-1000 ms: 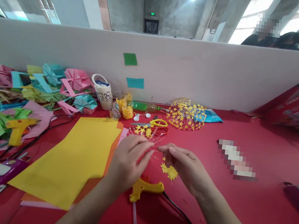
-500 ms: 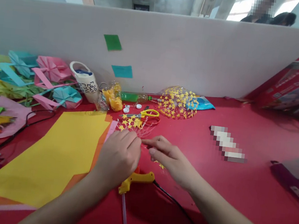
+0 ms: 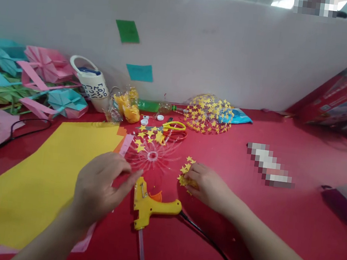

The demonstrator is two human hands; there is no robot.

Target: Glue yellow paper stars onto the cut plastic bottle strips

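Observation:
Left of the glue gun, my left hand (image 3: 100, 186) hovers with its thumb stretched out and its fingers bent, apart from the thumb; I see nothing in it. My right hand (image 3: 206, 186) is at a small pile of yellow stars (image 3: 184, 169), its bent fingers pinching among them; the fingertips are partly hidden. Between the hands lies a clear plastic piece with thin spread strips and a central ring (image 3: 152, 156). Some strips on its left side carry yellow stars (image 3: 140, 147). The yellow glue gun (image 3: 157, 206) lies in front of it, a glue stick in its rear end.
Yellow paper sheets (image 3: 44, 173) cover the left side. Behind are scissors (image 3: 174, 126), white caps (image 3: 144, 122), a green bottle (image 3: 149, 106) and a star-covered clear piece (image 3: 208, 115). Folded paper pieces (image 3: 48, 64) and a white cup (image 3: 93, 90) stand left. The gun's black cord (image 3: 210, 240) runs forward.
My hands have parted: the left drew back toward me and to the left, the right moved onto the stars. The ring of the clear piece is now uncovered. The view has tipped downward.

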